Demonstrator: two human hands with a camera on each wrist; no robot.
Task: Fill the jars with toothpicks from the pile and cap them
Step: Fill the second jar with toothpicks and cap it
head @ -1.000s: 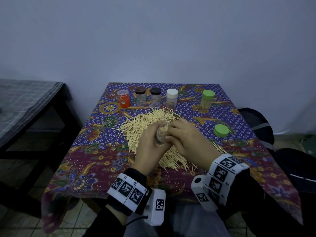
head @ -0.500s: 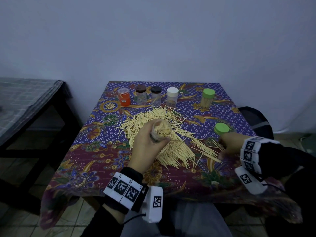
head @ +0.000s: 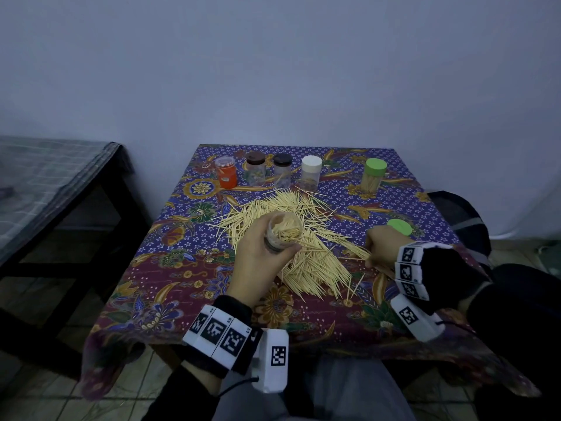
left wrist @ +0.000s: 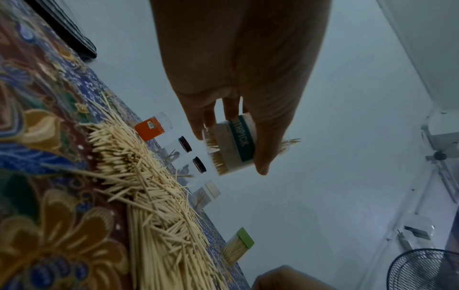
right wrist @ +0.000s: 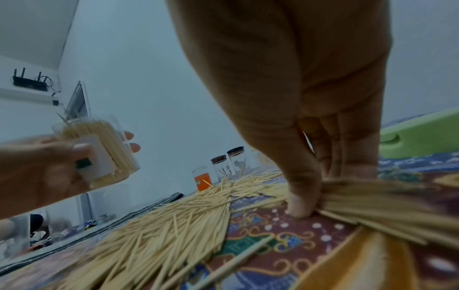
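My left hand (head: 261,256) grips an open clear jar (head: 283,230) packed with toothpicks, held above the pile (head: 303,238); its label (left wrist: 239,141) shows in the left wrist view, and the jar (right wrist: 99,153) appears at the left of the right wrist view. My right hand (head: 384,244) is down at the pile's right edge, thumb and fingers pinching a bundle of toothpicks (right wrist: 352,198) against the cloth. A loose green cap (head: 400,227) lies just behind that hand.
Along the table's far edge stand an orange jar (head: 226,176), two dark-capped jars (head: 255,168), a white-capped jar (head: 311,171) and a green-capped jar full of toothpicks (head: 373,177). A dark bench (head: 45,189) is at the left, a dark bag (head: 455,214) at the right.
My right hand left the jar's mouth and moved right to the pile's edge, where it now pinches toothpicks. The left hand keeps holding the jar over the pile.
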